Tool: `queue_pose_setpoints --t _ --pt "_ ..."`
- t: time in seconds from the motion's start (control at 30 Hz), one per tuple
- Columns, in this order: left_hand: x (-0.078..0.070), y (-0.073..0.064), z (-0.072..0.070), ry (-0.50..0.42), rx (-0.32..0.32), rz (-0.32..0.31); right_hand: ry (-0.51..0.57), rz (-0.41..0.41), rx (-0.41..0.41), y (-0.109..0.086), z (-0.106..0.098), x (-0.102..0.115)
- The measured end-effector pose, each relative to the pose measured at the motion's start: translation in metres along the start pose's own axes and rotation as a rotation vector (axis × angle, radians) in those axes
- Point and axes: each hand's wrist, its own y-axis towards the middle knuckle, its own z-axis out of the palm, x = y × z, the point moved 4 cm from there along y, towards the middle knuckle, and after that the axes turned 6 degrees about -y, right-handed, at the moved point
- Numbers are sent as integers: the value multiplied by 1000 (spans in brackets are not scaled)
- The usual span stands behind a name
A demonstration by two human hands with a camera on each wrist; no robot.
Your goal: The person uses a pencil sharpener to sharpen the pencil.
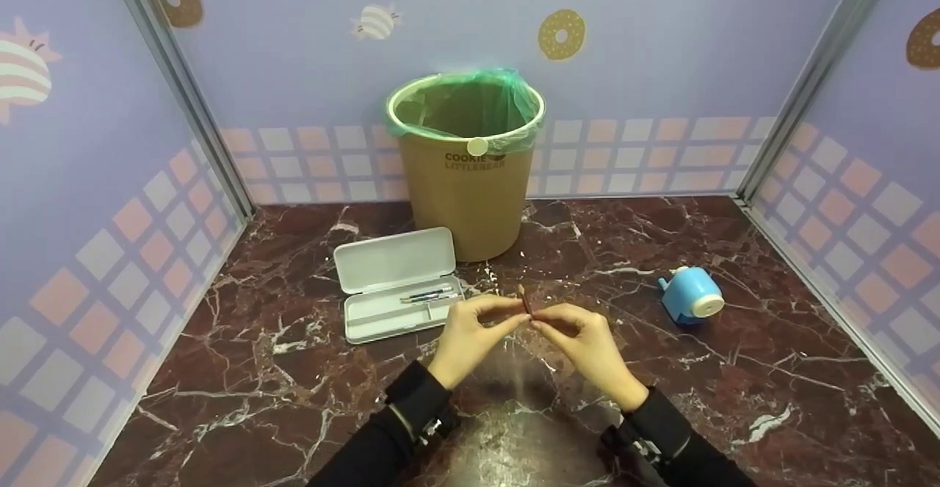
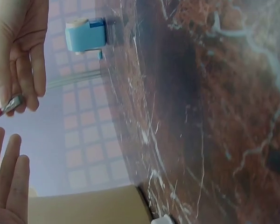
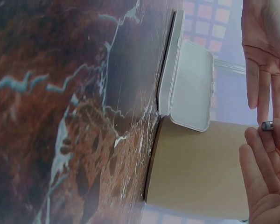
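Note:
A short dark red pencil (image 1: 526, 306) is held up in front of the bin, its pale tip pointing upward. My left hand (image 1: 470, 331) pinches it between thumb and forefinger from one side. From the other side, my right hand (image 1: 586, 340) pinches its lower part. In the left wrist view the pencil's silvery end (image 2: 13, 102) lies by the right hand's fingertips. That same greyish end (image 3: 267, 125) pokes out beside the right thumb in the right wrist view. The other fingers of both hands are fairly straight.
An open white pencil case (image 1: 393, 252) with a few pencils (image 1: 427, 295) lies left of the hands. Behind them stands a tan bin (image 1: 470, 204) with a green liner. To the right sits a blue crank sharpener (image 1: 687, 294). Patterned walls enclose the marbled table (image 1: 242, 369).

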Motion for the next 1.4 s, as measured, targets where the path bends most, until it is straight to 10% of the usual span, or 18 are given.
queue_pose_setpoints --t 0.67,1.4 --pt "-2 1 7 49 13 30 3 7 22 -1 0 -2" --pt "-39 2 8 1176 92 661 -150 -54 29 4 -12 5"
